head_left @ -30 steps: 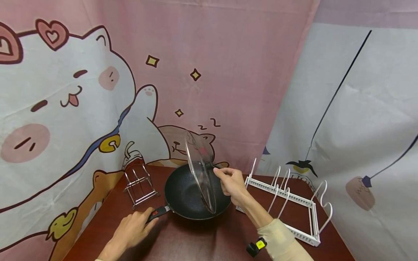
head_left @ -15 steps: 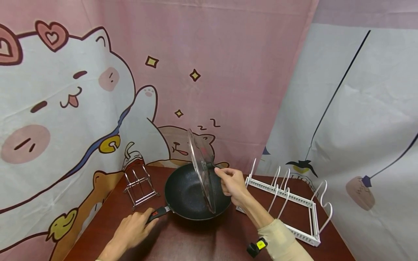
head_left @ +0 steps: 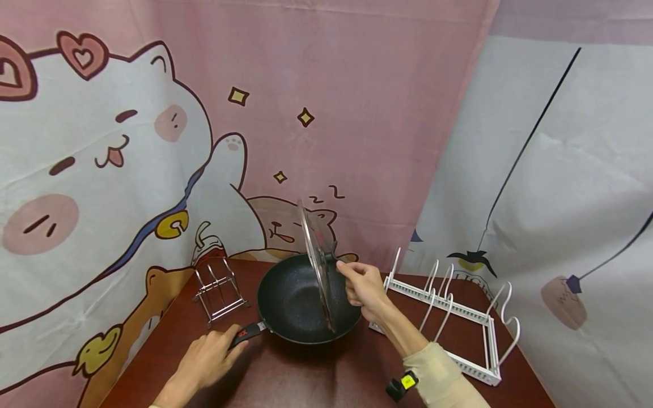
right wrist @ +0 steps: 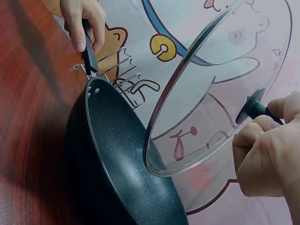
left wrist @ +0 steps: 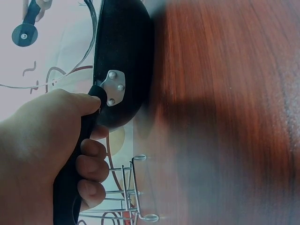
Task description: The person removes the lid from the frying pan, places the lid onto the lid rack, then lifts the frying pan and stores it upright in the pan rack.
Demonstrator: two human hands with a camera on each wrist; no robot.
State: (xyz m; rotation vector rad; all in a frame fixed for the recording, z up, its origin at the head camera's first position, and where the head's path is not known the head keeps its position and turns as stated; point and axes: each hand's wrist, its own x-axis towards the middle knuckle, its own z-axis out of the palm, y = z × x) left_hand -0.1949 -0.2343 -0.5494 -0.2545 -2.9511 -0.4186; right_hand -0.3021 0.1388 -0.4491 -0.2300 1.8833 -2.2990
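A dark speckled wok (head_left: 291,303) stands on the table, its black handle (head_left: 247,333) pointing toward the front left. My left hand (head_left: 206,357) grips that handle; in the left wrist view its fingers (left wrist: 91,168) curl round it and the thumb lies along the top. Above the wok a clear glass lid (head_left: 315,263) with a metal rim is tilted nearly upright. My right hand (head_left: 364,289) holds the lid by its black knob (right wrist: 253,107), on the right side of the glass. Whether the lid's lower edge touches the wok I cannot tell.
A small chrome wire rack (head_left: 221,294) stands left of the wok. On the right lies a white rack (head_left: 449,306) with several upright wire dividers, close to my right forearm. A printed curtain (head_left: 357,113) hangs behind the reddish-brown table (head_left: 306,379).
The lid has turned steadily more edge-on and upright, its top edge shifting a little to the right. My left hand and the wok have stayed in place.
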